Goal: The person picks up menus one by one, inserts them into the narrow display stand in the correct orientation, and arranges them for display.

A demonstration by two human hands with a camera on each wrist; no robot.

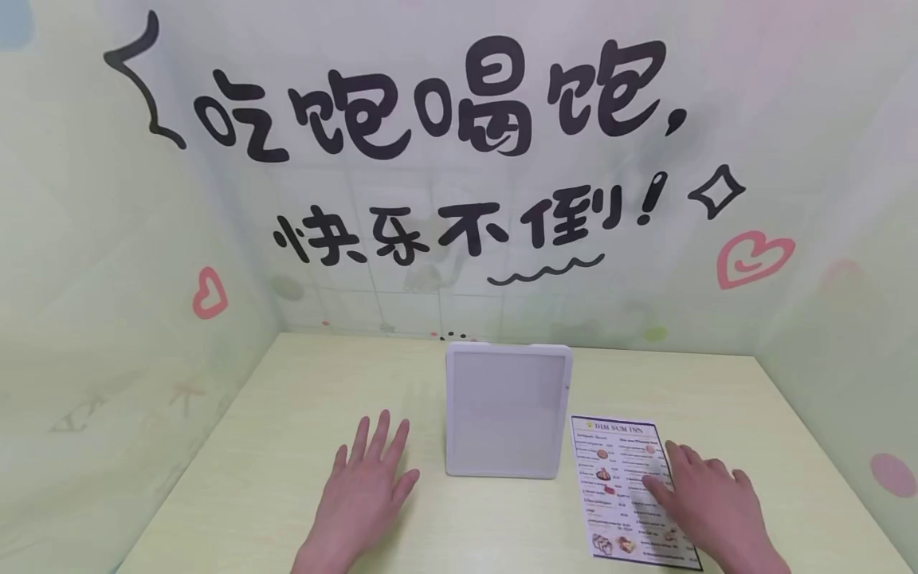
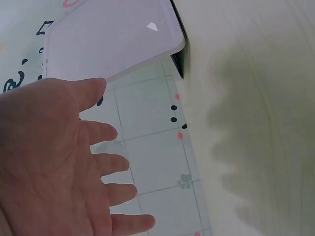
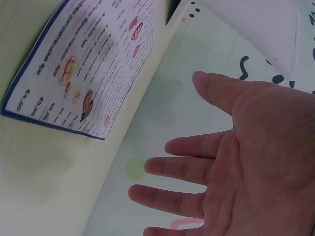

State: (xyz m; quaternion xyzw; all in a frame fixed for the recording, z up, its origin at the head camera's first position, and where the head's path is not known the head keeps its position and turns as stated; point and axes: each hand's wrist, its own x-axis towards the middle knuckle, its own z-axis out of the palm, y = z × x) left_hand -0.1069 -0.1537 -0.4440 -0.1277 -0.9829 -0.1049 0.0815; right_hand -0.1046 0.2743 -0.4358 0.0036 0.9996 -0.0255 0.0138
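Note:
A white rectangular panel with rounded corners and a raised frame (image 1: 508, 414) stands upright on the table. To its left my left hand (image 1: 366, 486) hovers over the tabletop with fingers spread and nothing held. Right of the panel lies a printed menu sheet headed "DIM SUM INN" (image 1: 610, 486), with small food pictures and lines of text. My right hand (image 1: 717, 506) is over the menu's right edge, covering part of it in the head view. In the right wrist view its fingers (image 3: 177, 169) are extended, holding nothing, and the menu (image 3: 88, 64) lies beyond them.
The pale wood table (image 1: 344, 375) ends at a hanging printed backdrop (image 1: 430, 311) with large black characters and pink hearts. Curtain-like sides (image 1: 107, 383) of the same print enclose the table at left and right.

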